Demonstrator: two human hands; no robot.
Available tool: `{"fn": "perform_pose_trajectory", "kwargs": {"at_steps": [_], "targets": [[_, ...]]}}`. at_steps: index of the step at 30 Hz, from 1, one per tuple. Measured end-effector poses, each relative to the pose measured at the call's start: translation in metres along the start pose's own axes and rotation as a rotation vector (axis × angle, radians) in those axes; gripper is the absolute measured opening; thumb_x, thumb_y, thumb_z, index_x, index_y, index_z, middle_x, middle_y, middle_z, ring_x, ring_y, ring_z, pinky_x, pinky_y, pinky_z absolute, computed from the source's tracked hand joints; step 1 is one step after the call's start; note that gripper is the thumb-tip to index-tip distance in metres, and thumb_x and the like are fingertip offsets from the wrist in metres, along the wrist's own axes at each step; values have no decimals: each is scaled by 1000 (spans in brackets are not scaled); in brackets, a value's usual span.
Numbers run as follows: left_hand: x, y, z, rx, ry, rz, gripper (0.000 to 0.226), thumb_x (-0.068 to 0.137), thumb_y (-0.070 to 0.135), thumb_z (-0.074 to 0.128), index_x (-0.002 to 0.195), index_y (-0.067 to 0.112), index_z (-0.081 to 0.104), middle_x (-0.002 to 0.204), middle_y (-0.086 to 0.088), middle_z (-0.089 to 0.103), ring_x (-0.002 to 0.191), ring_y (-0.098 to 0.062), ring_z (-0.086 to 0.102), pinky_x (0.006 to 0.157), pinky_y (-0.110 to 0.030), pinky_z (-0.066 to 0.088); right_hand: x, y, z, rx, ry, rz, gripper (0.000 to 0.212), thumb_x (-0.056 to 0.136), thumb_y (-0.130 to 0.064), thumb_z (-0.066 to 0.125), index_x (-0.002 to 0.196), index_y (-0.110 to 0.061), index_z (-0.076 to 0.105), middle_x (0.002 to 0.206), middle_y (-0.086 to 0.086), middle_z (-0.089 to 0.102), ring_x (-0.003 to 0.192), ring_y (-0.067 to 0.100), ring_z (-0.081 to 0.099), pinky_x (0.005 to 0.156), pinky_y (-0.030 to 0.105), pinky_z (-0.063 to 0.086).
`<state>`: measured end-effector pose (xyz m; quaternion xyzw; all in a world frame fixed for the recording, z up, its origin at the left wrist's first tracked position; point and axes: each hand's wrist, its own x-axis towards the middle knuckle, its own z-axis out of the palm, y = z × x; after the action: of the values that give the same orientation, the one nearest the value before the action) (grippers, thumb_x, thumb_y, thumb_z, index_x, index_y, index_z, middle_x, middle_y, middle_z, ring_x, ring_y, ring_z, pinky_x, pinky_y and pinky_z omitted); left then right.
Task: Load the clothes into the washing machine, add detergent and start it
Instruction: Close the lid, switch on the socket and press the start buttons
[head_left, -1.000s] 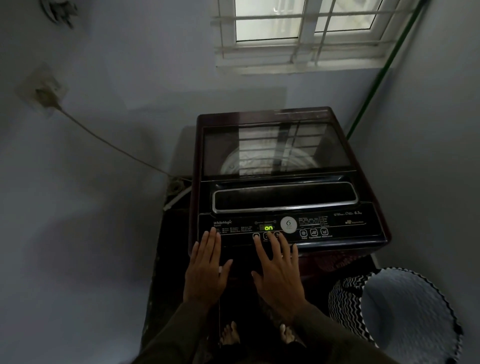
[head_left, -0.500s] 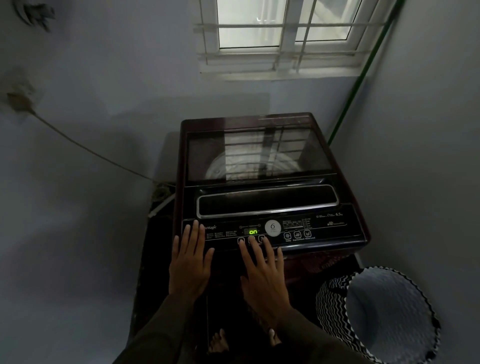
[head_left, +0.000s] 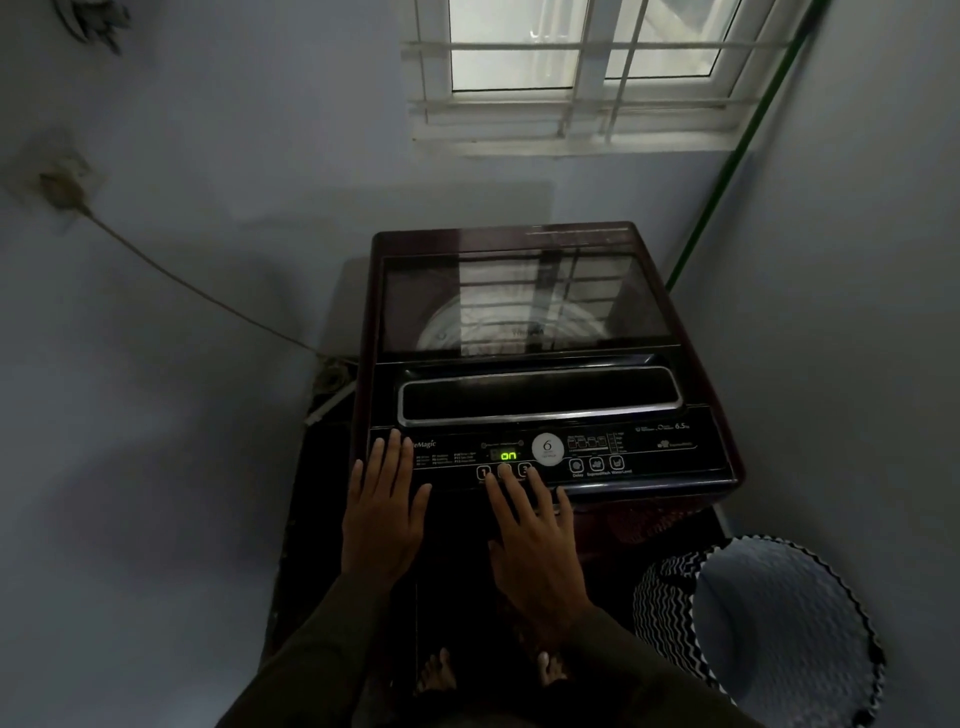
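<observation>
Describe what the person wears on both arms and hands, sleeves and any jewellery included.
The left sleeve and right sleeve are long, plain and dark. They look olive-brown in this dim light and end at the wrists. The left hand and right hand are bare: no gloves, and no ring, watch or bracelet shows. No logo or pattern is visible on the fabric.
</observation>
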<state>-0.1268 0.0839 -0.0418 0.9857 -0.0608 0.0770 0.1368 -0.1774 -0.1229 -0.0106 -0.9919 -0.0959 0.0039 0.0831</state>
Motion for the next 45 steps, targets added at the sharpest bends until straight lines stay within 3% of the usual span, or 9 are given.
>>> {"fn": "perform_pose_trajectory", "kwargs": {"at_steps": [4, 9, 16, 20, 26, 33, 40, 45], "targets": [[-1, 1, 1, -2, 11, 0, 65, 103, 49, 16, 152, 10, 35, 161, -7, 27, 150, -23, 22, 122, -44, 14, -1, 2, 0, 8, -42, -3, 81, 81, -48, 58, 152, -20, 31, 159, 4, 30, 145, 33, 31, 107, 61, 37], [-1, 2, 1, -7, 18, -9, 65, 103, 49, 15, 153, 11, 33, 162, -6, 25, 151, -22, 18, 123, -42, 11, -2, 2, -5, -2, -46, -8, 75, 84, -49, 40, 151, -17, 33, 158, 4, 32, 144, 33, 31, 108, 60, 35], [-3, 2, 2, 15, 31, -12, 62, 101, 45, 24, 153, 11, 32, 162, -6, 24, 151, -22, 17, 123, -44, 12, -3, 3, -3, -1, -53, -23, 80, 82, -47, 52, 151, -14, 31, 159, 5, 30, 144, 33, 31, 107, 60, 38], [-3, 4, 3, 17, 44, -19, 61, 100, 43, 28, 152, 11, 34, 162, -6, 25, 151, -22, 19, 122, -46, 16, -4, 4, -4, -2, -75, -12, 78, 82, -49, 44, 151, -13, 32, 159, 5, 30, 144, 33, 32, 105, 60, 40], [-4, 5, 3, 17, 47, -25, 61, 101, 43, 27, 153, 11, 32, 162, -6, 24, 152, -22, 17, 122, -46, 15, -4, 4, 0, 12, -101, -49, 99, 76, -64, 49, 157, -18, 15, 165, 6, 11, 150, 35, 9, 116, 61, 16], [-4, 5, 4, 20, 42, -25, 61, 101, 43, 26, 154, 12, 29, 163, -5, 21, 152, -21, 14, 123, -45, 12, -6, 7, 1, 40, -116, -33, 92, 80, -53, 46, 157, -16, 11, 165, 4, 8, 151, 32, 6, 114, 62, 25], [-5, 6, 4, 9, 60, -23, 61, 101, 42, 27, 154, 12, 30, 163, -6, 23, 152, -22, 16, 123, -44, 12, -4, 6, -1, 58, -148, -46, 100, 81, -56, 53, 157, -21, -1, 166, 1, -5, 151, 31, -5, 118, 61, 10], [-5, 6, 3, 11, 56, -20, 61, 101, 42, 27, 154, 12, 29, 163, -6, 22, 152, -22, 16, 123, -45, 12, -5, 7, -1, 71, -117, -25, 99, 79, -47, 57, 158, -19, 4, 165, 2, 5, 151, 32, 5, 115, 62, 22]]}}
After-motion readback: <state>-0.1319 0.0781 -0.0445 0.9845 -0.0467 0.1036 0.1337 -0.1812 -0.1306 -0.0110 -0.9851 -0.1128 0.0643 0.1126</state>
